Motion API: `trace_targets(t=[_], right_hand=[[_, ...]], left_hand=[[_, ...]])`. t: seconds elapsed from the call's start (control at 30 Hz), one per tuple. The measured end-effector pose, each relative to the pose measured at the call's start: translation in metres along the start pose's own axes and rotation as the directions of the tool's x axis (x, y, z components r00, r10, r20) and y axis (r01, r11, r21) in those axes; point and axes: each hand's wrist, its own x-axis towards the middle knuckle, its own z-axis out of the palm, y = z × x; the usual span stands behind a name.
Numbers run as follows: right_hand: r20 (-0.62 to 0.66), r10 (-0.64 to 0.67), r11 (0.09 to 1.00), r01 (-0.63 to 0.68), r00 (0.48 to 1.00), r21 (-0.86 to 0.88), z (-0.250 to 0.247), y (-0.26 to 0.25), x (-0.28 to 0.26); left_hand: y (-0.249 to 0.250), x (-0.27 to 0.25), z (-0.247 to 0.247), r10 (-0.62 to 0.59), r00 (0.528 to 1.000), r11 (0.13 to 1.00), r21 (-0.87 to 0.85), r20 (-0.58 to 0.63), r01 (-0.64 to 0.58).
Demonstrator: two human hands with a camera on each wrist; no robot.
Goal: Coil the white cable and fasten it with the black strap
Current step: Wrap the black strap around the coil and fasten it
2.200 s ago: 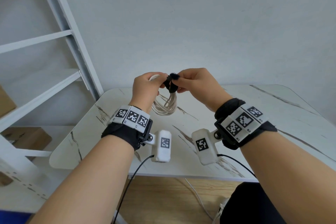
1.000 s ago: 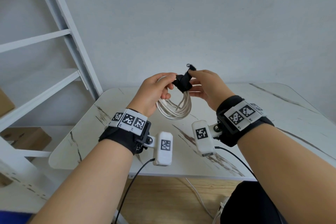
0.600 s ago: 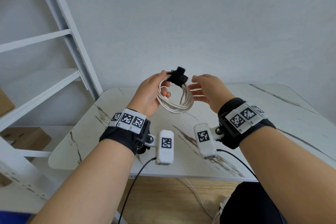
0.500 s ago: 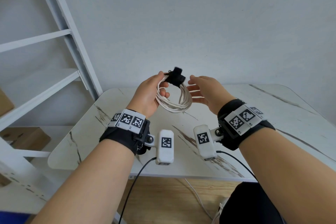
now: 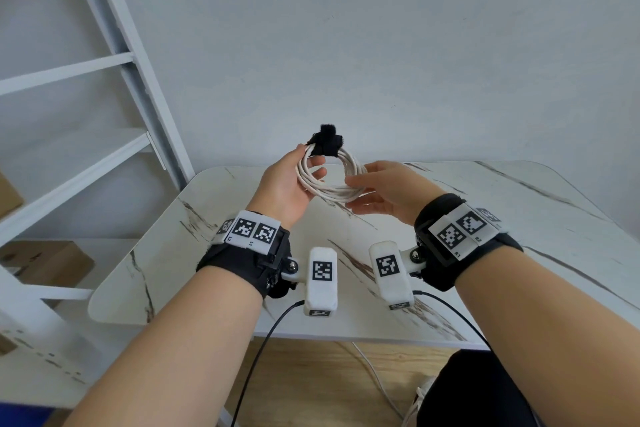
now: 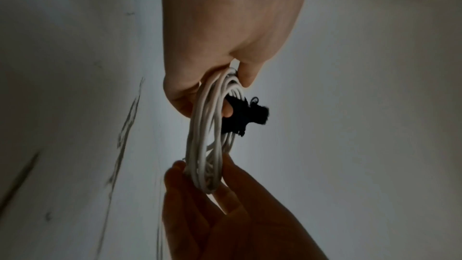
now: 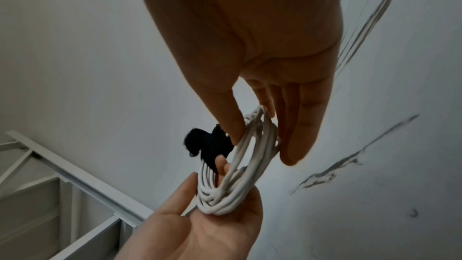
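The white cable (image 5: 332, 180) is wound into a round coil and held in the air above the marble table (image 5: 526, 218). The black strap (image 5: 327, 143) is wrapped around the coil's top, one fuzzy end sticking up. My left hand (image 5: 310, 163) grips the coil's left side just under the strap, with fingers through the loop. My right hand (image 5: 351, 192) pinches the lower right of the coil between thumb and fingers. The left wrist view shows the cable (image 6: 207, 145) edge-on, the strap (image 6: 243, 118) beside it. The right wrist view shows the cable (image 7: 240, 181) and strap (image 7: 210, 145).
A white ladder-like shelf frame (image 5: 135, 87) stands to the left of the table. A cardboard box (image 5: 52, 260) sits low behind it. A plain wall lies straight ahead. Black wires hang from the wrist cameras over the table's near edge (image 5: 346, 336).
My right hand came off the strap and moved down to pinch the coil's lower right. The coil has turned so its ring faces me more, strap still on top.
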Motion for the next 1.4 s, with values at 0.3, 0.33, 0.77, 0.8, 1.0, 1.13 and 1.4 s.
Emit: trace_targets(t=[0.3, 0.33, 0.77, 0.8, 1.0, 1.13, 1.4], right_hand=[[-0.239, -0.034, 0.992, 0.061, 0.970, 0.107, -0.019, 0.011, 0.024], [-0.258, -0.029, 0.994, 0.055, 0.966, 0.093, -0.021, 0.011, 0.027], [-0.372, -0.041, 0.978, -0.039, 0.927, -0.203, -0.042, 0.021, 0.070], [-0.380, -0.047, 0.973, -0.043, 0.924, -0.226, -0.042, 0.022, 0.070], [-0.349, -0.053, 0.952, -0.058, 0.936, -0.300, -0.043, 0.025, 0.077], [-0.325, -0.068, 0.925, -0.063, 0.943, -0.374, -0.041, 0.027, 0.077], [-0.387, -0.110, 0.911, -0.062, 0.916, -0.407, -0.041, 0.011, 0.062]], left_hand=[[-0.010, 0.015, -0.007, 0.046, 0.999, 0.918, 0.396, -0.022, -0.033], [-0.012, 0.017, -0.007, 0.044, 0.999, 0.905, 0.424, -0.033, -0.026], [-0.031, 0.031, 0.008, -0.195, 0.977, 0.926, 0.314, -0.083, 0.211], [-0.033, 0.032, 0.009, -0.200, 0.975, 0.920, 0.324, -0.097, 0.221], [-0.038, 0.037, 0.011, -0.223, 0.968, 0.876, 0.413, -0.116, 0.251], [-0.035, 0.036, 0.010, -0.230, 0.961, 0.832, 0.482, -0.153, 0.276], [-0.026, 0.027, 0.011, -0.168, 0.970, 0.755, 0.609, -0.179, 0.243]])
